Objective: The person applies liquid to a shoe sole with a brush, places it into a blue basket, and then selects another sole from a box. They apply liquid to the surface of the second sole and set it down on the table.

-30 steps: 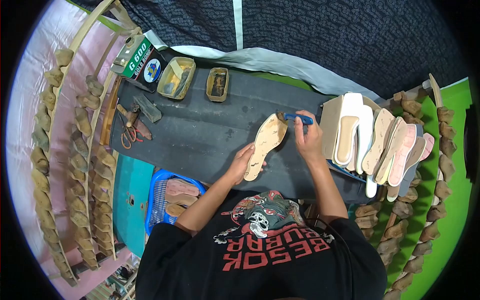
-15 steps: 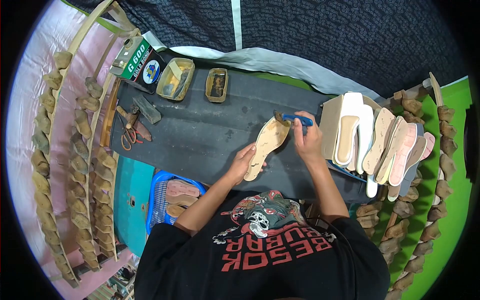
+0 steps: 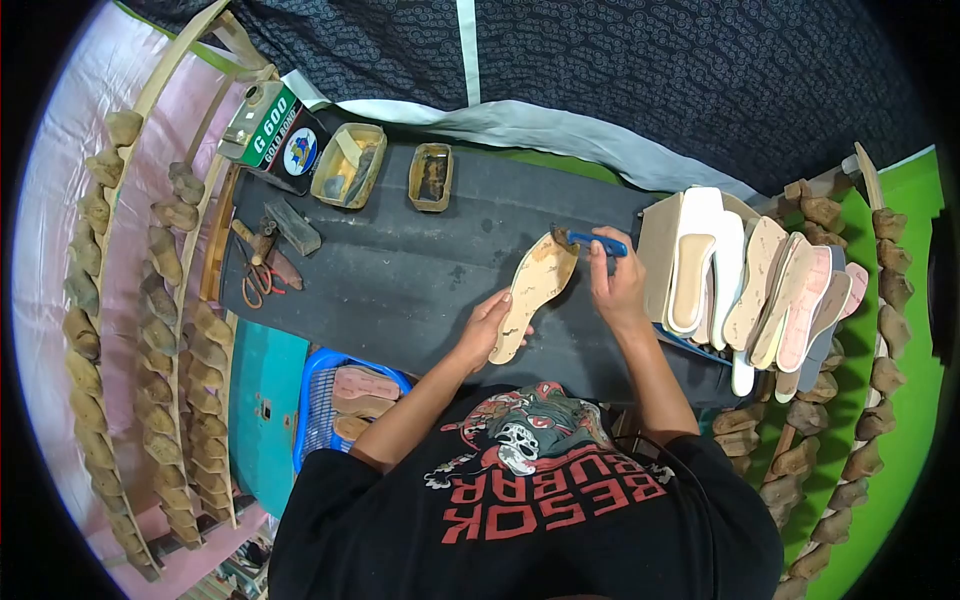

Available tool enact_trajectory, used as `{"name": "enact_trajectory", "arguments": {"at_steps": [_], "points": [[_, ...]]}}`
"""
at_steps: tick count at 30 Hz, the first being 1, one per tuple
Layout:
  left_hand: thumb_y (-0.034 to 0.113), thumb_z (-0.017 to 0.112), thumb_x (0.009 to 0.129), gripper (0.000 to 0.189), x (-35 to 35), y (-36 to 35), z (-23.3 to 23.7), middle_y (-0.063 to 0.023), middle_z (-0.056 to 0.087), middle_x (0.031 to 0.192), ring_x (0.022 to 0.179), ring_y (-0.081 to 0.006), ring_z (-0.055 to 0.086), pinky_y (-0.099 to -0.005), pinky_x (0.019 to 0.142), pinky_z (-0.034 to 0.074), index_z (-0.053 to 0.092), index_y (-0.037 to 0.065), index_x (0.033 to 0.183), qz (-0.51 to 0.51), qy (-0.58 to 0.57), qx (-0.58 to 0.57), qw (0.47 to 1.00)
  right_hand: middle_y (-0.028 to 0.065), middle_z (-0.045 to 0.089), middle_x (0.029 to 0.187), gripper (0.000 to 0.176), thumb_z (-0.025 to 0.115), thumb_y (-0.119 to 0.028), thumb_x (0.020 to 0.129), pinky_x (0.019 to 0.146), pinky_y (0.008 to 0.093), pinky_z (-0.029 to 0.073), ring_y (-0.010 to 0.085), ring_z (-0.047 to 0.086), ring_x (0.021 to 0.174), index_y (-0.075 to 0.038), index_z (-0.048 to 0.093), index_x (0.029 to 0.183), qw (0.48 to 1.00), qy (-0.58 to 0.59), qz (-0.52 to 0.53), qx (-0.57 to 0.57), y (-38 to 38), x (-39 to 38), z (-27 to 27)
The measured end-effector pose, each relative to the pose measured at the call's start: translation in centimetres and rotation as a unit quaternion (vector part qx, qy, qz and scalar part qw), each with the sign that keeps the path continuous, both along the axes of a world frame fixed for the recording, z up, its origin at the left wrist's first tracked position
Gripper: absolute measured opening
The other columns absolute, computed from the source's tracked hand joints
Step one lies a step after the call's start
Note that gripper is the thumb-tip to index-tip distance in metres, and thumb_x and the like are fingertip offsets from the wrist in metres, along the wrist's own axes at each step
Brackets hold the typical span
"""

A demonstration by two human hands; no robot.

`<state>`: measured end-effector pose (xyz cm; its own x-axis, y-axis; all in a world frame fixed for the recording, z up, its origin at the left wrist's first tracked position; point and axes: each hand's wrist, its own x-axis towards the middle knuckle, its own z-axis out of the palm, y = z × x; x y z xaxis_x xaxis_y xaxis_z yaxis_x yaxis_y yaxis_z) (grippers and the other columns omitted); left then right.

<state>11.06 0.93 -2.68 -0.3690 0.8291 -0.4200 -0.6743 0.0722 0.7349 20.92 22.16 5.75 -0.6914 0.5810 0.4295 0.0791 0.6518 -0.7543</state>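
Note:
My left hand (image 3: 487, 325) grips a tan insole (image 3: 532, 290) by its narrow heel end, thumb on top and fingers underneath. The insole is tilted over the dark worktable, its wide toe end pointing away from me. In my right hand (image 3: 618, 280) is a brush with a blue handle (image 3: 603, 243), pinched between thumb and fingers. The brush's dark bristle end (image 3: 562, 238) touches the toe end of the insole, where the surface looks darker and wet.
On the right stands a box (image 3: 658, 255) packed with several insoles (image 3: 760, 280). Two glue-stained trays (image 3: 349, 190) (image 3: 430, 205) and a G 600 can (image 3: 270, 140) sit at the back left. Near them lie pliers (image 3: 258, 284) and a hammer (image 3: 262, 240). A blue basket (image 3: 318, 395) is below.
The brush has shifted slightly over the toe end of the insole. Both hands stay almost where they were, and the camera view has tilted a little.

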Motion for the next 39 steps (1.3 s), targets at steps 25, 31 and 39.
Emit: {"name": "enact_trajectory", "arguments": {"at_steps": [25, 31, 39], "points": [[0.039, 0.042, 0.111, 0.05, -0.6, 0.2, 1.0, -0.0105, 0.068, 0.108, 0.084, -0.0197, 0.071, -0.034, 0.071, 0.063, 0.047, 0.004, 0.145, 0.033, 0.024, -0.013, 0.999, 0.0189, 0.068, 0.097, 0.021, 0.067, -0.003, 0.094, 0.076, 0.0411, 0.055, 0.0368, 0.068, 0.083, 0.003, 0.06, 0.113, 0.992, -0.001, 0.113, 0.059, -3.1, 2.6, 1.1], [0.039, 0.04, 0.111, 0.049, -0.7, -0.1, 0.6, -0.0104, 0.068, 0.104, 0.083, -0.0194, 0.072, -0.0338, 0.07, 0.063, 0.047, 0.004, 0.144, 0.008, 0.027, -0.003, 1.0, 0.0191, 0.069, 0.099, 0.017, 0.064, -0.004, 0.096, 0.077, 0.0405, 0.057, 0.0367, 0.07, 0.085, 0.003, 0.061, 0.111, 0.999, 0.014, 0.02, 0.047, -1.4, 2.3, 1.0], [0.042, 0.039, 0.111, 0.051, 0.2, 0.1, 0.4, -0.0117, 0.069, 0.099, 0.081, -0.0195, 0.072, -0.0339, 0.069, 0.064, 0.045, 0.004, 0.145, 0.017, 0.026, 0.013, 0.999, 0.0177, 0.068, 0.094, 0.018, 0.067, -0.004, 0.093, 0.071, 0.0404, 0.055, 0.0346, 0.068, 0.08, 0.002, 0.061, 0.109, 0.996, 0.023, 0.079, 0.042, -2.5, 3.1, 1.7]]}}
